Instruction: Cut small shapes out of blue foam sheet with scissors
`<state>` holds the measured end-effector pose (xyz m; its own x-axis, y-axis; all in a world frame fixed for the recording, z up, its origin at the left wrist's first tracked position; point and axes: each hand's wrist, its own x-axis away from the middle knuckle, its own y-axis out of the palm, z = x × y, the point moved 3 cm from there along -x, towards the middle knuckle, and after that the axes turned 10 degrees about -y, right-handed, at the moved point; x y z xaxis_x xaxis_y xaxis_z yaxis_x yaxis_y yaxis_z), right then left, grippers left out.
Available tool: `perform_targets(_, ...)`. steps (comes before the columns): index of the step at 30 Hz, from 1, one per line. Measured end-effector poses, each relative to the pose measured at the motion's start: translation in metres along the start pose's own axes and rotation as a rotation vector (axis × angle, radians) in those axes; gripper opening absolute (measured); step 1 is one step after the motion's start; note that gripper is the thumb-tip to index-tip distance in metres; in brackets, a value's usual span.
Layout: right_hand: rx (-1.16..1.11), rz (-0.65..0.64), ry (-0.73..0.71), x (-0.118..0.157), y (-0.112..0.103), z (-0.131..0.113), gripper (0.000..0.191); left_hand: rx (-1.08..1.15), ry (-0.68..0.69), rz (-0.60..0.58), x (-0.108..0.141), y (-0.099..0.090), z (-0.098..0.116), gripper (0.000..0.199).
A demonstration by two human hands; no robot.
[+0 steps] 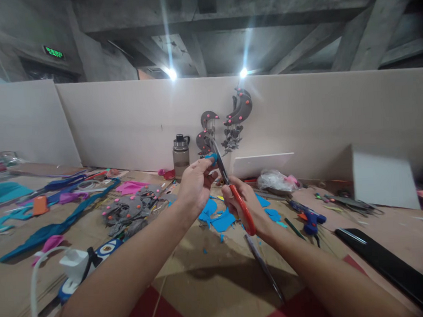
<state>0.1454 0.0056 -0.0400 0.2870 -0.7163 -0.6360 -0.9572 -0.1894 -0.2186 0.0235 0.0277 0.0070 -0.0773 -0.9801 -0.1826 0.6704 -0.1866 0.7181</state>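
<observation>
Pinching a small bright-blue felt-like piece (210, 157) in your left hand's (195, 184) fingers, you grip red-handled metal scissors (239, 202) beside it with your right hand (248, 198). Trimming looks unfinished; blue felt-like offcuts (223, 221) lie on the cardboard-covered table (212, 294). Grey dotted crescent ornaments (243, 104) beyond appear assembled. A green lit sign (53, 52) reads "EXIT".

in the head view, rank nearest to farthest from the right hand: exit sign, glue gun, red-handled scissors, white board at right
1. Red-handled scissors: in the right hand
2. Glue gun: to its right
3. White board: farther right, by the partition
4. Exit sign: upper left, beyond the partition
</observation>
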Motion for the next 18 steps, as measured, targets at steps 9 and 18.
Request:
perform_targets(9, 0.04, -0.014, -0.003, -0.0002, -0.0007, 0.0001, 0.032, -0.01, 0.005, -0.002, 0.0002, -0.0007, 0.0007, 0.01)
perform_targets(18, 0.02, -0.022, -0.015, -0.001, 0.0002, 0.0033, 0.037, -0.02, 0.0, -0.011, 0.0009, 0.0006, 0.0009, 0.007)
